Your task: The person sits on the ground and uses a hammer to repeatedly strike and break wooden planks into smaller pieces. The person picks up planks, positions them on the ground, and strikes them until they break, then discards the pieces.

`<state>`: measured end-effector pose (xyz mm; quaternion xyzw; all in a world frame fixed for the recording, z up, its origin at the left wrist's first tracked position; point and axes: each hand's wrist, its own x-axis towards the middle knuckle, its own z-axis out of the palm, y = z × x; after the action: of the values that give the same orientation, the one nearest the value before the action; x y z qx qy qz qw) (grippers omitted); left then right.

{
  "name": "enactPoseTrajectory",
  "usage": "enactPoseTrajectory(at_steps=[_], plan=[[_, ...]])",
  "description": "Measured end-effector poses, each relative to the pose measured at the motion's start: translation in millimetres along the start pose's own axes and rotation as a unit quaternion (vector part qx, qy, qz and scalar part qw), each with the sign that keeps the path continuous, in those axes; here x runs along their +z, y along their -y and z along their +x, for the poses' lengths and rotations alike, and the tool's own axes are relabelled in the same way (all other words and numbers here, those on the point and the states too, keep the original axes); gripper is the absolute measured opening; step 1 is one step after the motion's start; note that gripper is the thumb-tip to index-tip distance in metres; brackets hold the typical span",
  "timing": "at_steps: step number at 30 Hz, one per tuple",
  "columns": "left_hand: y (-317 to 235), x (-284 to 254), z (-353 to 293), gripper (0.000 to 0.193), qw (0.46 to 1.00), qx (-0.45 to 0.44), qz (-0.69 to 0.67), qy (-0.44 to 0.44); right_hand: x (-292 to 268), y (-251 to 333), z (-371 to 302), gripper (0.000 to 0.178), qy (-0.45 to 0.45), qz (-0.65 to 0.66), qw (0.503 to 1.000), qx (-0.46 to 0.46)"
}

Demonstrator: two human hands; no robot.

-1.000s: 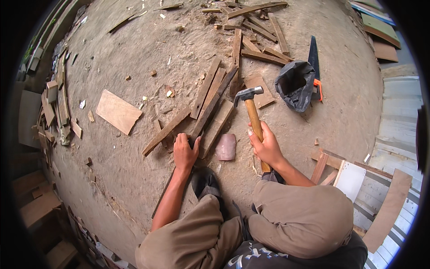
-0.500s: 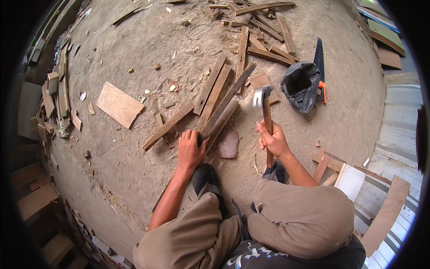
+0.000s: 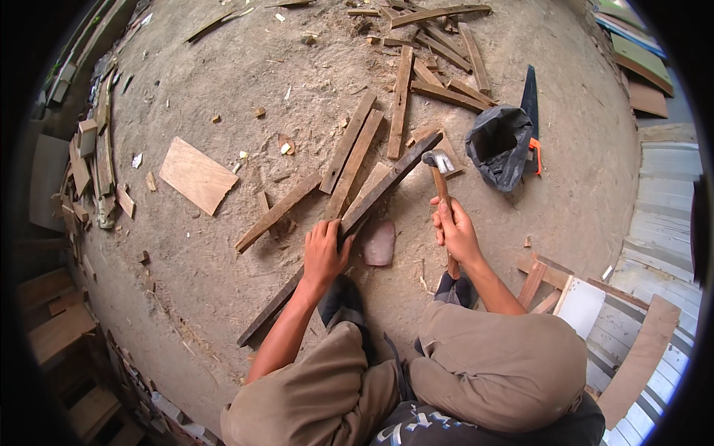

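Observation:
My left hand [image 3: 325,249] is closed round a long dark wooden strip [image 3: 401,169]. It runs diagonally from beside my left forearm up to the hammer head. My right hand [image 3: 457,233] grips the wooden handle of a claw hammer [image 3: 442,183], whose metal head points away from me, close to the strip's far end. Whether the two touch, I cannot tell. Below the strip, between my feet, lies a pinkish stone-like block [image 3: 379,244]. Two wooden strips [image 3: 355,160] lie side by side just beyond my left hand, and another strip [image 3: 279,212] slants to their left.
A black bag [image 3: 500,152] stands open at the right, with an orange-handled saw [image 3: 530,104] behind it. Farther off is a pile of wooden strips [image 3: 446,52]. A plywood piece [image 3: 198,175] lies at left. Scrap wood [image 3: 85,163] lines the left edge; metal sheeting [image 3: 662,201] borders the right.
The dark strip has swung to the right at its far end, and its near end now shows left of my forearm. The hammer head has turned and tipped slightly left.

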<state>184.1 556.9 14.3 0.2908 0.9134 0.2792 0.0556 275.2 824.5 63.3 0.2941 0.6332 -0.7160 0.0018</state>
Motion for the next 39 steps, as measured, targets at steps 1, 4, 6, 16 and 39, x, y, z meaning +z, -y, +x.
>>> enactPoseTrajectory(at_steps=[1, 4, 6, 16, 39], plan=[[1, 2, 4, 0.038, 1.000, 0.007, -0.002, 0.011, -1, 0, 1, 0.034, 0.006, -0.001, 1.000, 0.020], [-1, 3, 15, 0.039, 0.999, 0.021, -0.003, 0.035, -5, -1, 5, 0.036, 0.015, 0.006, 0.998, 0.053], [-7, -1, 22, 0.039, 0.999, 0.019, 0.001, 0.036, -3, -2, -2, 0.038, 0.010, 0.019, 0.999, 0.040], [-14, 5, 79, 0.035, 0.990, 0.104, 0.044, 0.085, -16, 1, -6, 0.037, -0.029, 0.125, 0.989, -0.077], [-16, -2, 79, 0.066, 0.982, 0.047, 0.083, 0.163, 11, 52, -19, 0.042, -0.020, 0.098, 0.983, -0.156]])
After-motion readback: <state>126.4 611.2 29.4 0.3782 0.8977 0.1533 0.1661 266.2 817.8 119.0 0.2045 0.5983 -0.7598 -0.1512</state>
